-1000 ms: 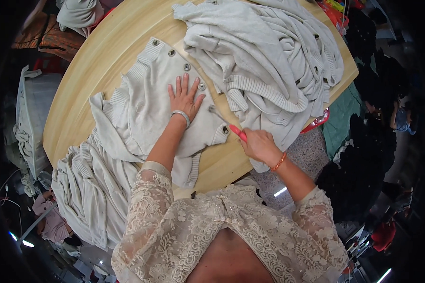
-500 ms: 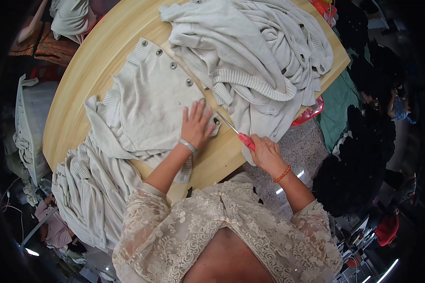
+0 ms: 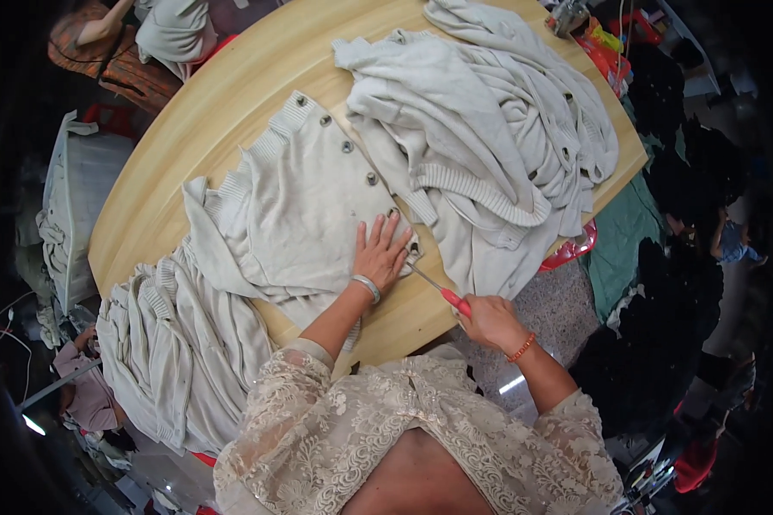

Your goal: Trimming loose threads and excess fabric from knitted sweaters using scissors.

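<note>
Cardigan (image 3: 305, 206) flat on table (image 3: 197, 112), buttons (image 3: 372, 178) along its right edge. Left hand (image 3: 381, 251) palm down, fingers spread, on cardigan's lower right corner. Right hand (image 3: 491, 322), off that corner, wrapped round red handle of tool (image 3: 456, 300); tip at cardigan's edge, contact unclear. Pile (image 3: 481, 129) of knitwear right of cardigan; heap (image 3: 189, 360) lower left of it.

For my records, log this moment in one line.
left hand: on garment | right hand: gripping red-handled tool | pile: on table, beside garment
</note>
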`<action>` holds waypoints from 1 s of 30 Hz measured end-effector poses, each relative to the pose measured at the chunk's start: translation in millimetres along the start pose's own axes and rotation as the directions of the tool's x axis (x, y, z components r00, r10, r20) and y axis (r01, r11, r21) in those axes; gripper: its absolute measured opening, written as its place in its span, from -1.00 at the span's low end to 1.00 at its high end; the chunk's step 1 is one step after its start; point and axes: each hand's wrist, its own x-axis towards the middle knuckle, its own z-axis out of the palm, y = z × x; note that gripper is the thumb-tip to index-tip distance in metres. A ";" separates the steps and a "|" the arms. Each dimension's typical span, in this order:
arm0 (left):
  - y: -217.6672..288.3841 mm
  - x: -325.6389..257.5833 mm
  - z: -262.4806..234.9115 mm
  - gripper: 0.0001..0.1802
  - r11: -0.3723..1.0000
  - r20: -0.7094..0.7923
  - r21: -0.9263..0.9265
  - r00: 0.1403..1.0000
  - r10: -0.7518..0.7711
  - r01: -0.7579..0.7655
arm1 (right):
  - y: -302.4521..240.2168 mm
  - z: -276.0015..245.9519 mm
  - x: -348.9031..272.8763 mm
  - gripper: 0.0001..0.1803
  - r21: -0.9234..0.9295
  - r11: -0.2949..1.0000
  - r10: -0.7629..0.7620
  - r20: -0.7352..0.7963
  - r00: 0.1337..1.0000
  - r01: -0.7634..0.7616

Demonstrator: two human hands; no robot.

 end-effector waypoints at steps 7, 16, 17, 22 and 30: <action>-13.0 -10.0 4.4 -0.35 0.999 0.069 -0.018 0.997 0.040 -0.038 | -5.3 20.0 11.8 -0.67 0.031 1.000 0.008 -0.028 1.000 -0.007; 18.9 -200.5 -20.4 -0.24 0.952 0.005 -0.064 0.954 -0.299 0.299 | -19.1 35.9 39.1 -0.65 -0.069 0.996 -0.071 -0.299 0.952 0.053; 16.8 -214.4 -14.4 -0.26 0.935 -0.038 -0.052 0.935 -0.353 0.351 | -17.0 47.0 53.8 -0.62 -0.021 0.989 -0.143 -0.321 0.936 0.144; 2.3 -204.0 -2.7 -0.65 0.918 -0.149 0.034 0.910 -0.387 0.396 | -37.6 99.7 98.4 -0.18 -0.373 0.896 -0.363 -0.302 0.882 0.241; -39.6 -191.6 -51.9 -0.54 0.802 -0.085 -0.369 0.842 -0.532 0.470 | -61.4 64.6 119.2 -0.63 0.029 0.952 -0.265 -0.425 0.866 0.306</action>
